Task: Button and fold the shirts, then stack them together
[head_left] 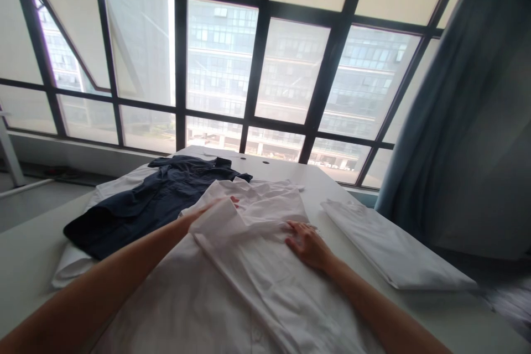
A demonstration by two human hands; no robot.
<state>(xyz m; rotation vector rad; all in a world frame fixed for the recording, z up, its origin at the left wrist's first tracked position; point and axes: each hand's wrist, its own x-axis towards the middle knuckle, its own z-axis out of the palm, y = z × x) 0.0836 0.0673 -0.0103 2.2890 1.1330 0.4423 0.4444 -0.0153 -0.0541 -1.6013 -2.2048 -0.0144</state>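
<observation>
Head view: a white shirt (249, 254) is spread on the table (25, 254), just right of a dark navy shirt (145, 204), and a fold appears to be under way. A flap of the white shirt is gripped and lifted inward by the left hand (207, 211), fingers closed on the cloth. The right hand (307, 243) is laid flat and open on the shirt, pinning it. Next, the flap likely needs laying down and smoothing. A folded white cloth (394, 254) lies further right.
</observation>
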